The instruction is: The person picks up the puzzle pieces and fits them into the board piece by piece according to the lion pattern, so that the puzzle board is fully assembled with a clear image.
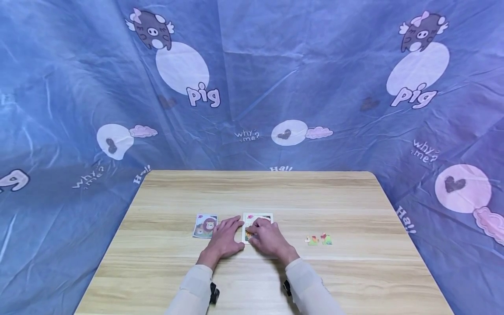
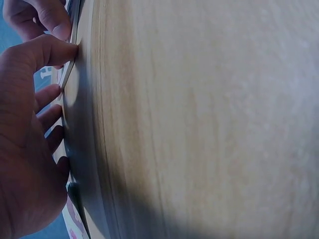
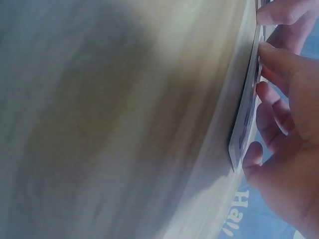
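Note:
A small pale-framed puzzle board (image 1: 257, 215) lies flat on the table, partly filled with colourful picture. Against its left side rests my left hand (image 1: 225, 238), fingers extended and spread, thumb at the near left corner. Over the board is my right hand (image 1: 269, 237), its fingertips and thumb pressing on the picture area and covering much of it. Whether a loose piece lies under those fingertips is hidden. In the right wrist view, the thumb (image 3: 279, 57) touches the near edge of the board (image 3: 238, 137). The left wrist view shows both hands meeting at that edge.
Left of the board lies a lion picture card (image 1: 202, 227), partly behind my left hand. Right of my right hand are loose puzzle pieces (image 1: 327, 239) in red, yellow and green. The wooden table (image 1: 334, 192) meets a blue printed curtain (image 1: 252, 87) behind.

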`<move>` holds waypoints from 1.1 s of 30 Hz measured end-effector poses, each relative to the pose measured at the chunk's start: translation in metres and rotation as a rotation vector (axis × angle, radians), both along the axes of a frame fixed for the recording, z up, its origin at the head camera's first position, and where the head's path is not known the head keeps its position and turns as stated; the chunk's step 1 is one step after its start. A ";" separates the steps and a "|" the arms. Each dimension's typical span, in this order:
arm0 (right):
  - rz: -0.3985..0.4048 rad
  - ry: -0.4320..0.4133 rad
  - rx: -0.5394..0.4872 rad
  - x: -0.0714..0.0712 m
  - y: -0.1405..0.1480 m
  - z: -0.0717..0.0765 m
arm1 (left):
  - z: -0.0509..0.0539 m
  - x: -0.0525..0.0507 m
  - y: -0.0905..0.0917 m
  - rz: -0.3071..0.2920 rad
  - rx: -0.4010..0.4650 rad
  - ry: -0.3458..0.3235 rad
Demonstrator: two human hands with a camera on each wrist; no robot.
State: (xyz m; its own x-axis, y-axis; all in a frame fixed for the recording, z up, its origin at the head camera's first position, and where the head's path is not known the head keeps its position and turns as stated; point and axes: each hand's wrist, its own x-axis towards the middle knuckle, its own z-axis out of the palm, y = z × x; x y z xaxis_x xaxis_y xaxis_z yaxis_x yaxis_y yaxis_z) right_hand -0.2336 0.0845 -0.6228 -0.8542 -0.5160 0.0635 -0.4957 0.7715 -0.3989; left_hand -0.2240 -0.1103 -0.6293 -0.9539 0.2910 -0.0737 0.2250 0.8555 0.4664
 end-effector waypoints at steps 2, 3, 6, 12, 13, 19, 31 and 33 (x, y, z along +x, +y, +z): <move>-0.002 -0.005 -0.002 0.000 0.000 0.000 | 0.001 0.001 0.000 0.001 0.000 -0.002; -0.009 -0.007 -0.005 0.001 0.000 0.000 | 0.001 0.001 0.000 0.001 -0.001 -0.003; -0.050 -0.001 -0.017 0.004 -0.002 -0.001 | 0.002 0.002 -0.001 -0.003 -0.011 -0.004; -0.143 -0.004 -0.039 0.009 -0.011 0.004 | 0.003 0.006 -0.002 -0.011 -0.025 -0.003; -0.158 -0.011 -0.034 0.010 -0.013 0.005 | 0.003 0.006 -0.002 -0.009 -0.025 -0.004; -0.231 -0.008 0.010 0.013 -0.020 0.010 | 0.006 0.009 -0.003 0.005 -0.021 -0.004; -0.186 0.008 -0.025 0.018 -0.013 0.008 | 0.003 0.017 0.004 0.054 -0.009 0.044; -0.174 0.006 -0.026 0.018 -0.010 0.007 | 0.003 0.018 0.004 0.057 -0.004 0.044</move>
